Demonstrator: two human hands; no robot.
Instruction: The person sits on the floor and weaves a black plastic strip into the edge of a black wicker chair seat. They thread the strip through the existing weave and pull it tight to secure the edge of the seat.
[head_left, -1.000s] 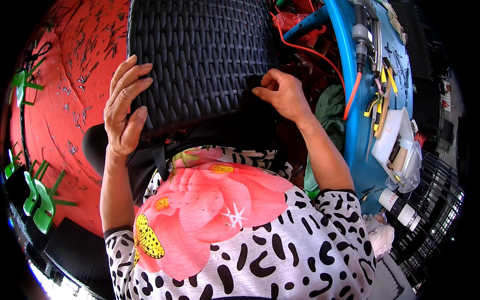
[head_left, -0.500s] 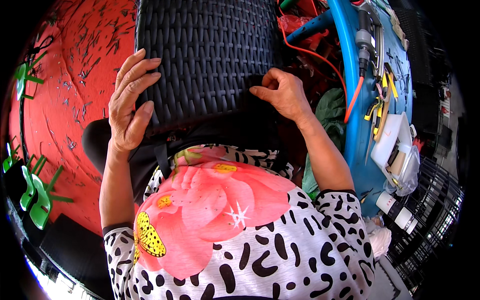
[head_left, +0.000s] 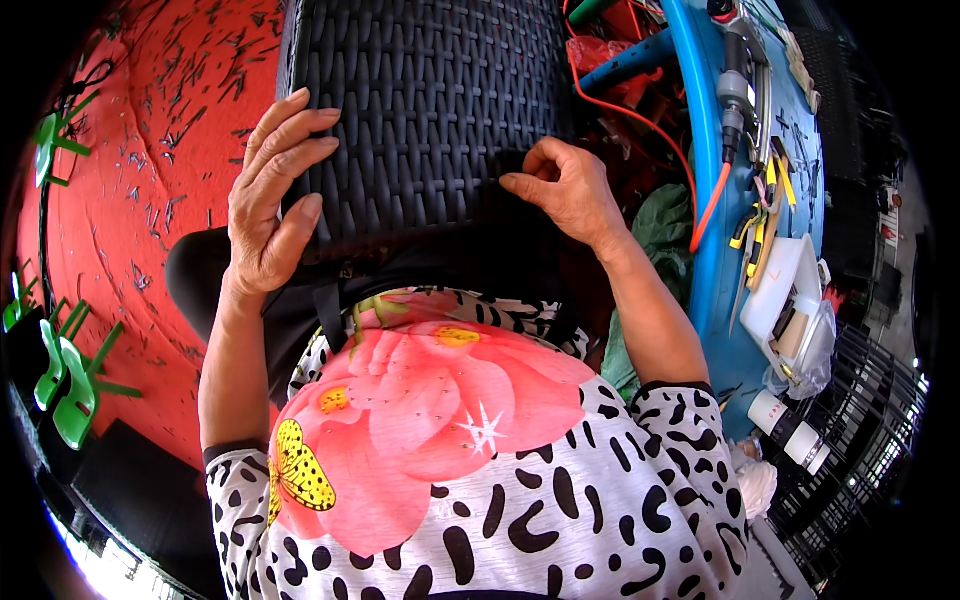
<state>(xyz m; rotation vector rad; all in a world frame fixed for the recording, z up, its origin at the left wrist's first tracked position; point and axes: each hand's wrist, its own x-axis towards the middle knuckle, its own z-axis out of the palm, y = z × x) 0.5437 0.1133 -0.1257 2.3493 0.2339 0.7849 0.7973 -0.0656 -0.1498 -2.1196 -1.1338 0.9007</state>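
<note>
A dark woven rattan-style piece lies across my lap and runs up past the top of the view. Against its left edge rests my left hand, fingers stretched out and apart, fingertips on the weave. My right hand is at the near right corner, thumb and forefinger pinched together. Whatever is between those fingertips is lost in the dark there.
A blue table on the right carries a grey power tool, yellow-and-black cutters and a white plastic box. An orange hose hangs by its edge. Dark scraps litter the red floor; green chairs stand at far left.
The woven piece has turned slightly, its far part shifting right. My left hand has moved a little right and up along with it. The right hand has stayed nearly in place, still pinched.
</note>
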